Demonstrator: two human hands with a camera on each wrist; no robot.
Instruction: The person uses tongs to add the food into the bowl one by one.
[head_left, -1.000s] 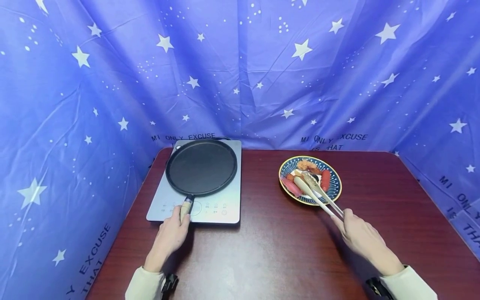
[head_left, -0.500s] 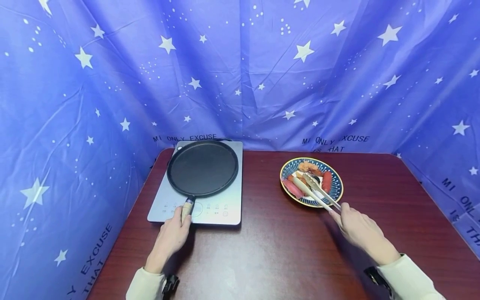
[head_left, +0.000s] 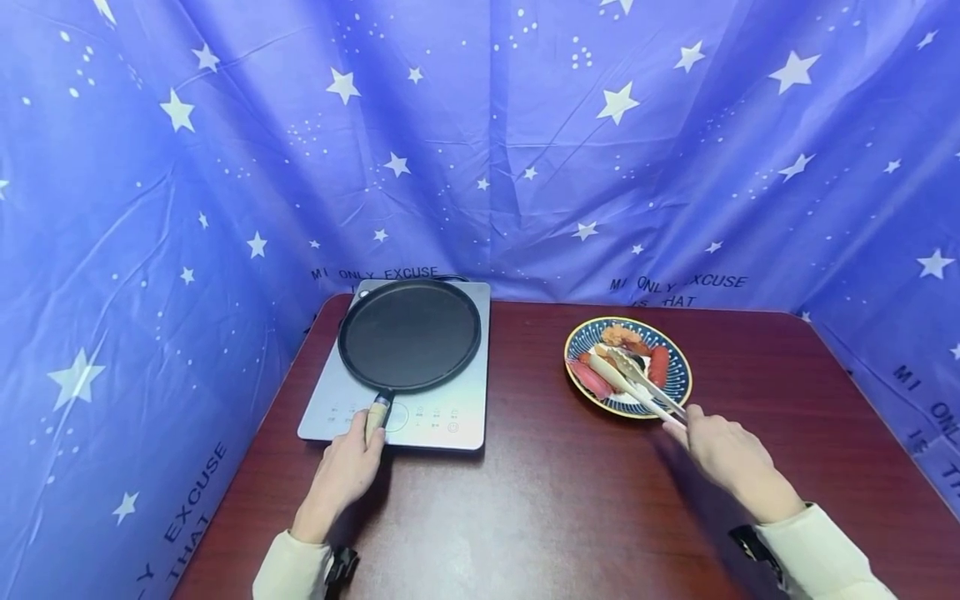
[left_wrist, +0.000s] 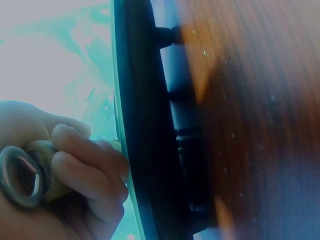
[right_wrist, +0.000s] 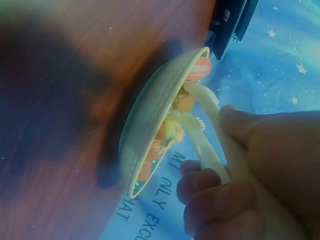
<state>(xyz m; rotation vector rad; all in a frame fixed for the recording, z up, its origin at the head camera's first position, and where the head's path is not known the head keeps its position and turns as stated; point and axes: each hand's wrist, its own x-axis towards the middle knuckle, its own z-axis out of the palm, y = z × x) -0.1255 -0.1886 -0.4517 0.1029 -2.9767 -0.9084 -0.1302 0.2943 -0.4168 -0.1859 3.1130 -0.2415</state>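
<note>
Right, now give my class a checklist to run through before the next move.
1. Left hand grips the beige handle of the round black pan: ok.
2. Pan sits on the silver rectangular cooker: ok.
3. Right hand holds the long cream tongs: ok.
4. Tongs reach over the round, yellow-rimmed blue plate: ok.
5. Small brown food piece clamped in the tongs: cannot tell.
6. Cooker switched on: cannot tell.

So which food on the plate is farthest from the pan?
The red sausage on the right side of the plate in the head view; the pink piece and golden piece lie nearer the pan.
</note>
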